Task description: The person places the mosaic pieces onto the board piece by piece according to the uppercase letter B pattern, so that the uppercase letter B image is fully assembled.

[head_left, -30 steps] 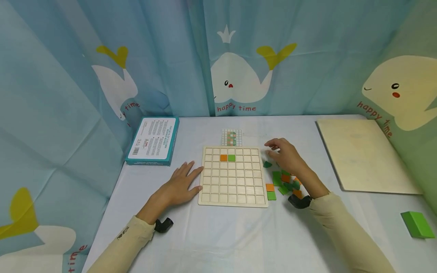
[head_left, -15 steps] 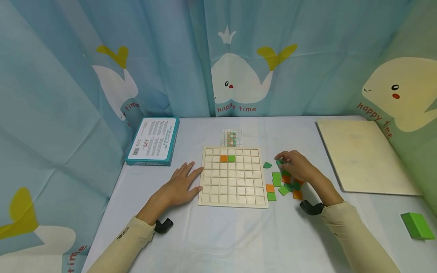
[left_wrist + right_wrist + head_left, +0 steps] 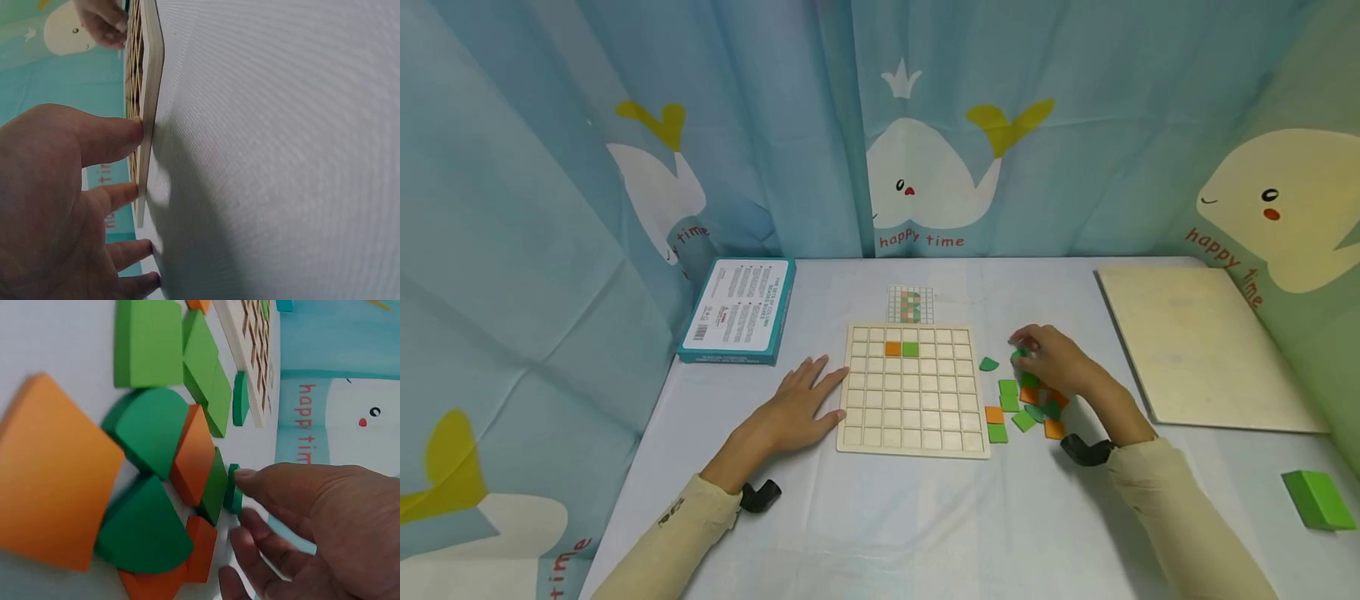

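A wooden grid board (image 3: 917, 452) lies on the table, with an orange square tile (image 3: 892, 348) and a light green square tile (image 3: 910, 349) side by side in its cells. My left hand (image 3: 797, 408) lies spread at the board's left side; in the left wrist view its thumb (image 3: 119, 139) touches the edge. Right of the board, my right hand (image 3: 1056, 360) pinches a dark green rounded tile (image 3: 233, 489) between thumb and finger at the pile's far end. Below it lie loose orange tiles (image 3: 59, 475), light green tiles (image 3: 150, 344) and dark green rounded tiles (image 3: 150, 528).
A small pattern card (image 3: 911, 305) lies just behind the board. A teal box (image 3: 737, 308) stands at the back left, a flat wooden panel (image 3: 1210, 350) at the right. A green block (image 3: 1317, 500) sits near the right edge, and whale-printed curtains surround the table.
My right hand has moved right and toward me, from beside the board's far right corner to the dark green tile at the pile. My left hand stays put at the board's edge.
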Available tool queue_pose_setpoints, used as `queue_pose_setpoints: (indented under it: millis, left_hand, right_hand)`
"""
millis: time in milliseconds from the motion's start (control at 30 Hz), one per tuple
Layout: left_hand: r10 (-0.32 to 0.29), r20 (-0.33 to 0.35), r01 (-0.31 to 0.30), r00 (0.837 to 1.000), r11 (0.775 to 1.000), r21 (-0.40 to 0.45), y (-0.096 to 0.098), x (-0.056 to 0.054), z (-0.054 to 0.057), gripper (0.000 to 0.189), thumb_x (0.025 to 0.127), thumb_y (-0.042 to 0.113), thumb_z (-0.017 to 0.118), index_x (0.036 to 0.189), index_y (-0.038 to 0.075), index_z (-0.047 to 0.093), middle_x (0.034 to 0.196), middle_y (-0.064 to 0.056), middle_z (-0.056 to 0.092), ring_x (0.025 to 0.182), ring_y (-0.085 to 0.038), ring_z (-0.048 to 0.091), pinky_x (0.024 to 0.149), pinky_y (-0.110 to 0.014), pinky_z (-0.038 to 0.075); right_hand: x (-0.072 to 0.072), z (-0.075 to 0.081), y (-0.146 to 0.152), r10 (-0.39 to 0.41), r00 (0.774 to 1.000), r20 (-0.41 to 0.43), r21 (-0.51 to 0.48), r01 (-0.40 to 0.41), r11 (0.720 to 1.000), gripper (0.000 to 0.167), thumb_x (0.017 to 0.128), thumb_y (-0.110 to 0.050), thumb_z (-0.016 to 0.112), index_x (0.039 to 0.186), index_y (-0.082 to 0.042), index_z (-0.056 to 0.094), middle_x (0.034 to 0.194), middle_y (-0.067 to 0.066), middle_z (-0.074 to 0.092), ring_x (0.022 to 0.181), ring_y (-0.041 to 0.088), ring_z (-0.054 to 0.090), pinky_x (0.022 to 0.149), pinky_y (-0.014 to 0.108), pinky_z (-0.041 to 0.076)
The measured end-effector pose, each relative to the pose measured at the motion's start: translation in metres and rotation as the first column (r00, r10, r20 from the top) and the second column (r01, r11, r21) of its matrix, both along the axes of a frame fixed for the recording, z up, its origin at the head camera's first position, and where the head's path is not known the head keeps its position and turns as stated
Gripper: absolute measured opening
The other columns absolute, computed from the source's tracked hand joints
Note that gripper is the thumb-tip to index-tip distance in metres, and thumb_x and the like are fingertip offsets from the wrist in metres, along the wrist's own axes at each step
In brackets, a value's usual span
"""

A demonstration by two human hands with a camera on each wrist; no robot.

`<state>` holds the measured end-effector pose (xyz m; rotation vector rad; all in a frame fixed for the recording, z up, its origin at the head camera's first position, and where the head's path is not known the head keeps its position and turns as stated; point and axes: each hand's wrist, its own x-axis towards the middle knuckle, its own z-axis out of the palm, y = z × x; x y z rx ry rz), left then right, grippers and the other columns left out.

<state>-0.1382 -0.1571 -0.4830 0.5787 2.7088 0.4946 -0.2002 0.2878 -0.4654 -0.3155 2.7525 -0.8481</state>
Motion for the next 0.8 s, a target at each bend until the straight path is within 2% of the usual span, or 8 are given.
queue_pose_setpoints:
  millis: [133, 200, 300, 433, 600, 800]
  left_hand:
    - [0.000, -0.004, 0.000, 1.000, 1.000, -0.007, 0.0000, -0.0004, -0.0005, 0.071, 0.107, 0.050, 0.052, 0.169, 0.025, 0.028, 0.177, -0.016, 0.014, 0.164, -0.040, 0.006, 0.131, -0.060, 0.011]
    - [0.000, -0.002, 0.000, 1.000, 1.000, -0.003, 0.0001, -0.0006, -0.0002, 0.071, 0.107, 0.050, 0.052, 0.169, 0.026, 0.028, 0.177, -0.016, 0.014, 0.164, -0.040, 0.006, 0.131, -0.060, 0.011]
    - [-0.001, 0.000, 0.001, 1.000, 1.000, 0.010, 0.0005, -0.0005, 0.0005, 0.070, 0.107, 0.049, 0.052, 0.169, 0.025, 0.029, 0.177, -0.016, 0.014, 0.164, -0.040, 0.006, 0.131, -0.060, 0.011]
    - [-0.002, -0.003, 0.002, 1.000, 1.000, 0.013, 0.0006, -0.0003, -0.0004, 0.070, 0.107, 0.050, 0.052, 0.169, 0.025, 0.030, 0.176, -0.017, 0.015, 0.164, -0.041, 0.006, 0.130, -0.061, 0.011]
    - [-0.003, -0.007, 0.004, 1.000, 1.000, 0.010, 0.0004, -0.0002, -0.0018, 0.071, 0.107, 0.051, 0.052, 0.169, 0.025, 0.029, 0.176, -0.017, 0.015, 0.164, -0.041, 0.007, 0.130, -0.061, 0.012]
    - [-0.002, -0.009, 0.002, 1.000, 1.000, 0.011, 0.0005, -0.0001, -0.0015, 0.070, 0.107, 0.050, 0.052, 0.168, 0.025, 0.030, 0.176, -0.016, 0.015, 0.164, -0.040, 0.007, 0.130, -0.060, 0.012]
  right_hand:
    - [-0.0033, -0.0020, 0.0006, 0.039, 0.999, -0.011, -0.006, -0.039, 0.999, 0.025, 0.103, -0.005, 0.063, 0.126, 0.003, 0.065, 0.124, 0.027, 0.057, 0.109, 0.041, 0.056, 0.098, 0.060, 0.050]
    - [-0.0052, -0.0037, -0.0009, 0.020, 0.999, -0.025, 0.012, -0.020, 1.000, 0.022, 0.103, -0.009, 0.065, 0.123, 0.003, 0.066, 0.118, 0.025, 0.059, 0.104, 0.038, 0.057, 0.093, 0.055, 0.052]
    - [-0.0076, -0.0039, -0.0035, -0.016, 0.999, -0.030, 0.025, 0.017, 1.000, 0.028, 0.104, -0.018, 0.069, 0.123, 0.003, 0.064, 0.111, 0.022, 0.061, 0.097, 0.034, 0.056, 0.086, 0.049, 0.052]
    - [-0.0079, -0.0008, -0.0042, 0.005, 1.000, -0.007, 0.010, -0.005, 1.000, 0.035, 0.103, -0.017, 0.070, 0.131, 0.002, 0.061, 0.117, 0.024, 0.061, 0.102, 0.035, 0.057, 0.089, 0.052, 0.052]
    - [-0.0076, -0.0018, -0.0044, 0.057, 0.998, -0.026, 0.002, -0.057, 0.998, 0.030, 0.104, -0.006, 0.065, 0.132, 0.004, 0.061, 0.120, 0.027, 0.060, 0.104, 0.037, 0.057, 0.091, 0.055, 0.050]
    - [-0.0091, -0.0094, -0.0070, 0.004, 0.999, -0.049, 0.018, -0.003, 1.000, 0.030, 0.105, -0.008, 0.064, 0.132, 0.006, 0.059, 0.119, 0.027, 0.058, 0.102, 0.036, 0.056, 0.090, 0.052, 0.051]
